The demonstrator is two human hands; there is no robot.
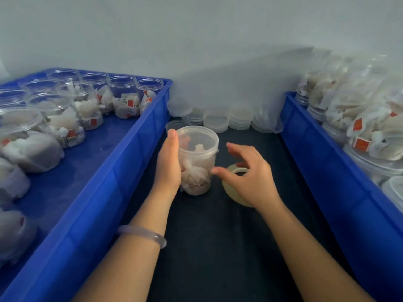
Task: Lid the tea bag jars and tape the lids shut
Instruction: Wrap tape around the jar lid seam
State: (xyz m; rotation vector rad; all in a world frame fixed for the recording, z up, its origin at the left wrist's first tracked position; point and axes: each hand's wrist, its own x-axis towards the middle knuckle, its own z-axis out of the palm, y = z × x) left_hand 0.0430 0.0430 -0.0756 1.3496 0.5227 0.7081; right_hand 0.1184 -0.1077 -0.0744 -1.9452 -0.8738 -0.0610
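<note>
Dark table [218,247]: left hand [168,164] curls around the lidded jar [197,153] standing there, right hand [250,177] spreads its fingers over the tape roll [231,192] (not gripped yet). A hasty grab could knock the jar.

Plain pale grey-white wall [196,29] fills the upper half, with a faint soft shadow low on its right side. The worktop [218,247] is dark, near-black and matte, showing as a strip between two blue plastic crates: left crate [113,171], right crate [327,171]. Light is soft and diffuse with a cool bluish cast. View edges blurred.
</note>
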